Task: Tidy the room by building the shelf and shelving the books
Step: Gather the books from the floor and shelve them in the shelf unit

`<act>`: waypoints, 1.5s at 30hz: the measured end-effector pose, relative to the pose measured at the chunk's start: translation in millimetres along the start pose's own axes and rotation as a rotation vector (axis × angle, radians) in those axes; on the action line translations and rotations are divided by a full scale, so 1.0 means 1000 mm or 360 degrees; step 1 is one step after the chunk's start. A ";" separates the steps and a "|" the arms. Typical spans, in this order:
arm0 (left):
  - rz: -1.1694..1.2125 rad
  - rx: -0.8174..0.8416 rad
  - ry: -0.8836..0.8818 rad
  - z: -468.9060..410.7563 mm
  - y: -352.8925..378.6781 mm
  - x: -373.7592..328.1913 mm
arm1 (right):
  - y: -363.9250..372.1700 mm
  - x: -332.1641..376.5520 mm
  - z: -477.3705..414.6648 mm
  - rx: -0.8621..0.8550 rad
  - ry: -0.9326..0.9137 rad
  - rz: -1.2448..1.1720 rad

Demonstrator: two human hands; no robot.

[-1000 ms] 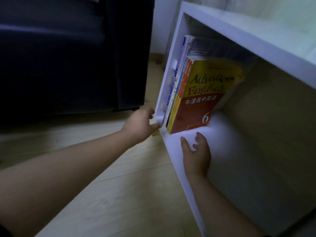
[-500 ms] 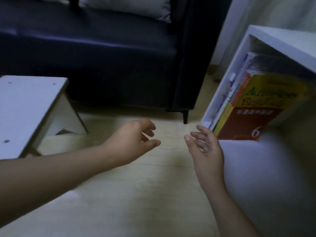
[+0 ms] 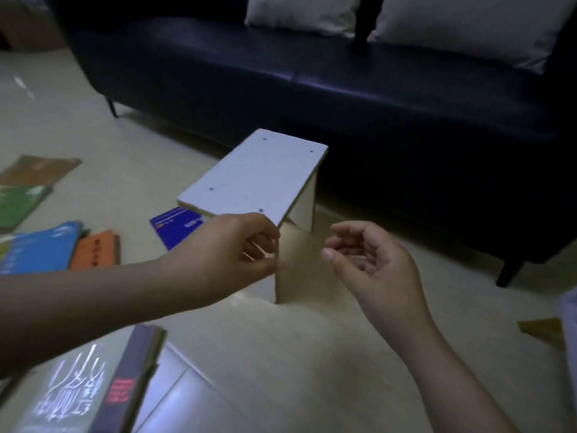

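my left hand (image 3: 231,248) loosely curled at the front corner of the white shelf piece (image 3: 256,173), right hand (image 3: 371,260) half-curled beside it, both empty; shelf piece stands on the floor (image 3: 281,370) before the sofa (image 3: 374,89); books (image 3: 40,248) lie scattered around it unshelved, so i judge plenty left.

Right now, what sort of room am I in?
Probably a home living room: a dark sofa with pale cushions, books scattered across the light floor, and a small white shelf unit.

Outstretched, left grip (image 3: 237,250) and right grip (image 3: 371,264) hover loosely curled.
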State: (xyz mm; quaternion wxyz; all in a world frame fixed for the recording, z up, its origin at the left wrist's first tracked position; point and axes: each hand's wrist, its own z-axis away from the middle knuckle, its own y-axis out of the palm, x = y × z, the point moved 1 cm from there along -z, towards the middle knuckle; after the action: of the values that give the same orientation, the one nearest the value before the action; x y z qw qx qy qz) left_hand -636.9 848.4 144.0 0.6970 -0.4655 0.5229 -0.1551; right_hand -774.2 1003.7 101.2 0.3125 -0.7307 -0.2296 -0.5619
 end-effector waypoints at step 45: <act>-0.0215 -0.0497 -0.0859 0.096 -0.031 0.438 | 0.392 -0.163 -0.105 0.1032 0.0241 0.1529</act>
State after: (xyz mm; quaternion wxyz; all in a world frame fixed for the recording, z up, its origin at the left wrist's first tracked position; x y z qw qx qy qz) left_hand -367.6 571.2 -85.3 0.7188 -0.6248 0.3046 0.0101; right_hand -619.1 657.4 -116.0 0.7554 -0.5778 -0.0097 -0.3088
